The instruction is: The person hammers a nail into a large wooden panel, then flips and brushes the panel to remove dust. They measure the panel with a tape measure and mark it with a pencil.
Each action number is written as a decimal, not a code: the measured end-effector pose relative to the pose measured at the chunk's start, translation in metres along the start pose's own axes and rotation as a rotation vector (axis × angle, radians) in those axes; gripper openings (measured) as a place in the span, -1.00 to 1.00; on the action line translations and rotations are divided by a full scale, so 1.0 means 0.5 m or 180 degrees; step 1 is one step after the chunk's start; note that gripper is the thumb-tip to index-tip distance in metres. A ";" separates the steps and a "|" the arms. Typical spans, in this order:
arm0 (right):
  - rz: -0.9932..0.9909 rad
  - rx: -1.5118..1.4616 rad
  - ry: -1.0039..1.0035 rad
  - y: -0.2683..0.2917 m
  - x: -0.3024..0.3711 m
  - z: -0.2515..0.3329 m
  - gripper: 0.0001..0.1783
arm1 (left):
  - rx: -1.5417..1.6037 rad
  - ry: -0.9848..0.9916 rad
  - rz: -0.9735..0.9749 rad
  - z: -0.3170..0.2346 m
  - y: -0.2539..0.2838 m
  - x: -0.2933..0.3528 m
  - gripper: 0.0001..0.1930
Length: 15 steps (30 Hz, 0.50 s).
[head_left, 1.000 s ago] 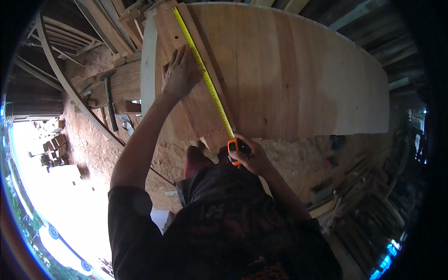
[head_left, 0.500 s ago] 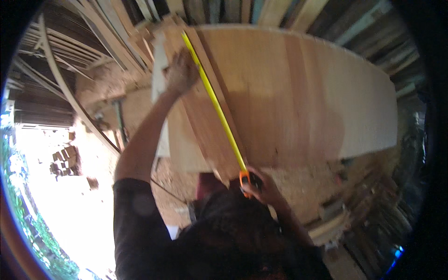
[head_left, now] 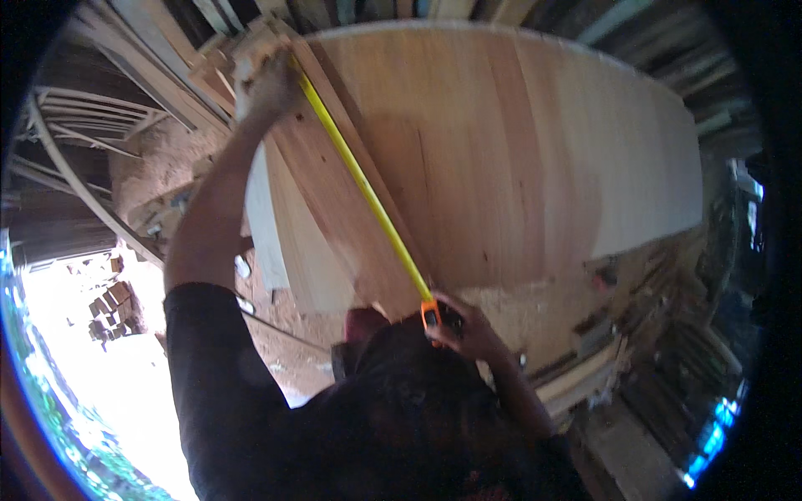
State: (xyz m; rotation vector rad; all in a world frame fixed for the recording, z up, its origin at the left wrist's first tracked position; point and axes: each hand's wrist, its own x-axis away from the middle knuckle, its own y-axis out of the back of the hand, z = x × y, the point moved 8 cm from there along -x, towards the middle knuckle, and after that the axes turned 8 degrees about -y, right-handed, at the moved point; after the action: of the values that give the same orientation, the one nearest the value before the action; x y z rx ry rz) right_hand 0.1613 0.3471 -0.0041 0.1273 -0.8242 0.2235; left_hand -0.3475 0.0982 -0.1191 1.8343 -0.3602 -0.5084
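A yellow tape measure blade (head_left: 361,178) runs straight and taut along a long reddish-brown wooden board (head_left: 326,196). My right hand (head_left: 469,327) is wrapped around the orange and black tape measure case (head_left: 430,317) at the board's near end. Out at the far end, my left hand (head_left: 274,88) is closed at the tip of the blade, against the board; its fingertips are partly hidden and blurred. The board lies at a slant across the left part of a large pale wooden panel (head_left: 468,159).
Long planks (head_left: 159,63) lean at the far left, near a curved strip of wood (head_left: 79,184). Sawdust covers the ground (head_left: 518,321) beside the panel. Timber offcuts (head_left: 585,367) lie at the right. Bright daylight enters at the left, by stacked wood blocks (head_left: 109,305).
My left hand has slid farther along the board to the blade's far tip. My right hand still holds the case at the near end. The view has shifted slightly.
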 end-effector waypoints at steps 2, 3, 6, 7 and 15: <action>-0.0035 -0.0133 -0.0016 0.001 -0.001 0.002 -0.36 | -0.0366 -0.0366 -0.0181 0.007 -0.012 -0.005 -0.41; -0.0067 -0.0154 -0.0001 0.003 -0.001 0.002 -0.35 | -0.0563 -0.0523 -0.0264 0.007 -0.015 -0.004 -0.40; -0.0101 -0.0070 0.0169 0.003 -0.004 0.005 -0.35 | -0.0248 -0.0429 -0.0385 0.037 -0.023 -0.008 -0.39; -0.0178 0.0050 0.0224 0.005 -0.005 0.005 -0.35 | -0.0163 -0.0515 -0.0448 0.042 -0.021 -0.014 -0.39; -0.0253 0.0185 0.0209 0.005 0.000 -0.010 -0.31 | -0.0658 -0.0570 0.0063 0.076 -0.052 -0.042 -0.39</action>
State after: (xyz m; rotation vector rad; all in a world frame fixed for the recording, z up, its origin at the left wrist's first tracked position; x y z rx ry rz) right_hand 0.1642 0.3508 -0.0073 0.2059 -0.7462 0.1760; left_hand -0.3852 0.0853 -0.1506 1.5889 -0.4299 -0.6734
